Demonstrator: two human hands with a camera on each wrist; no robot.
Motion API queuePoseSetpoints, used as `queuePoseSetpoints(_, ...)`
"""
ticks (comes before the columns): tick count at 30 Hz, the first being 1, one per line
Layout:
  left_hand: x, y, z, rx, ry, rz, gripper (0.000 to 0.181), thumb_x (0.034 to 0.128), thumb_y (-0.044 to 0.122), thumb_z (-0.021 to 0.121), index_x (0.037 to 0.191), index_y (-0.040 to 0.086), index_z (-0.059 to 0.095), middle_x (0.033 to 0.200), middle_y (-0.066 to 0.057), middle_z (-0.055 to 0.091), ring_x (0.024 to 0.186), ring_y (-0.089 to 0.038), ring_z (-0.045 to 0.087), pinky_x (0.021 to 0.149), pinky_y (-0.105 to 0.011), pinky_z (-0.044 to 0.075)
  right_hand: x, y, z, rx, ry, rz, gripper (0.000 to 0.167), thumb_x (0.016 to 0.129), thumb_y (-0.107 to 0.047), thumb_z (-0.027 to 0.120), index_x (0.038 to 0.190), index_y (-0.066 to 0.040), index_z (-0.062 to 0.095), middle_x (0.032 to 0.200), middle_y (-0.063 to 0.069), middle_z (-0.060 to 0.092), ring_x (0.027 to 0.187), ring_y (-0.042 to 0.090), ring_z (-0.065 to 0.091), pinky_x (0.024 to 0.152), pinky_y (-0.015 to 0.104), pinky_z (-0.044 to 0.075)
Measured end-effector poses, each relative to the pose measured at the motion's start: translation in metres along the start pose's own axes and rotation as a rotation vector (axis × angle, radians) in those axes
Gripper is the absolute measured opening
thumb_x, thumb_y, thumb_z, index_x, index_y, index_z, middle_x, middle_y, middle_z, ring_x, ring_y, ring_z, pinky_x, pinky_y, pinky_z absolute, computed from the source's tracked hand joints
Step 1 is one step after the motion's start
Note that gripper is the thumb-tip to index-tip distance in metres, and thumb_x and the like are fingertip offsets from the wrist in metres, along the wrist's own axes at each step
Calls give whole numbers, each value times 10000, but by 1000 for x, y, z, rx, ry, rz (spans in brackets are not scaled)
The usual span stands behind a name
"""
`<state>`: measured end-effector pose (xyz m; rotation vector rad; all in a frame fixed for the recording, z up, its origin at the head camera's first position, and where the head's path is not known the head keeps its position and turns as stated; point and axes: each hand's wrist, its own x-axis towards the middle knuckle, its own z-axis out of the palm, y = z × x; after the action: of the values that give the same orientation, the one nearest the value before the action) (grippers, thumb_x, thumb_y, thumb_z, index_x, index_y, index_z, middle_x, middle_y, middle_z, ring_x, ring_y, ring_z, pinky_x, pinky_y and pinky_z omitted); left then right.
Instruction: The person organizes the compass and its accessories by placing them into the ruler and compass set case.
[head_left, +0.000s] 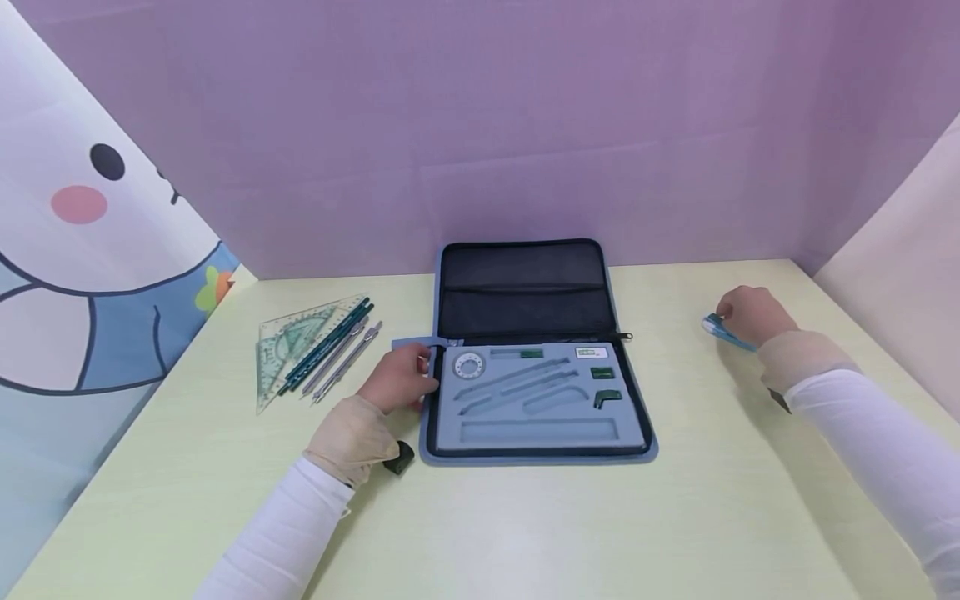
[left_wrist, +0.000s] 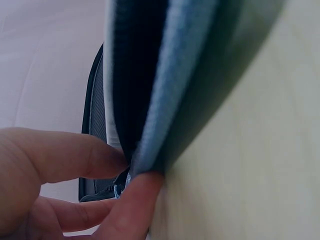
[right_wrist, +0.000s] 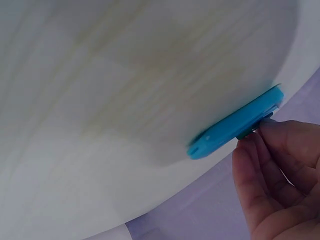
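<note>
A zippered drawing-set case lies unfolded on the table, its dark mesh lid leaning up at the back. My left hand pinches the left rim of the case between thumb and fingers, and the left wrist view shows the blue fabric edge close up. Over the table's right side, my right hand holds a small blue oblong object by its edge with thumb and fingertips. The exact kind of that object is not clear. Inside the tray are a round white dial, an eraser and small green pieces.
Left of the case lie clear set squares, green pencils and silver compasses. Shaped hollows show in the tray. A purple cloth hangs behind the table, and a printed cloth stands at the left.
</note>
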<state>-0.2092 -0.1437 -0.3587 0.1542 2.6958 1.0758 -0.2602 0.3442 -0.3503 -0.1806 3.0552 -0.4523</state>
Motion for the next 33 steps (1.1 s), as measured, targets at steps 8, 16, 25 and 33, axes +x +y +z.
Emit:
queuePoseSetpoints(8,1,0,0,3,2,2,405,794,-5,587,1177,-98,493,910,-117,543,457,-110,535,508,-269,520,1,5,2,12,1,-12,253,788,48,527,1002,155,608,1027,351,596,942,498,559,849,591,435)
queuePoseSetpoints(16,1,0,0,-3,7,-1,397,794,-9,587,1168,-97,491,911,-120,536,469,-108,524,501,-274,529,3,4,-2,16,27,-45,241,781,49,553,992,148,616,989,330,618,913,479,575,826,582,446)
queuePoseSetpoints(25,1,0,0,-13,3,-11,406,794,-19,585,1180,-100,487,928,-124,524,494,-112,514,504,-272,539,2,-27,-1,25,32,-167,156,776,64,604,916,117,647,906,277,658,874,446,609,805,554,480)
queuePoseSetpoints(33,0,0,1,-25,8,-8,404,795,-18,589,1177,-100,485,929,-121,519,493,-108,506,504,-271,539,1,-82,9,27,56,-339,80,758,82,654,836,73,673,800,182,685,757,312,640,730,477,526)
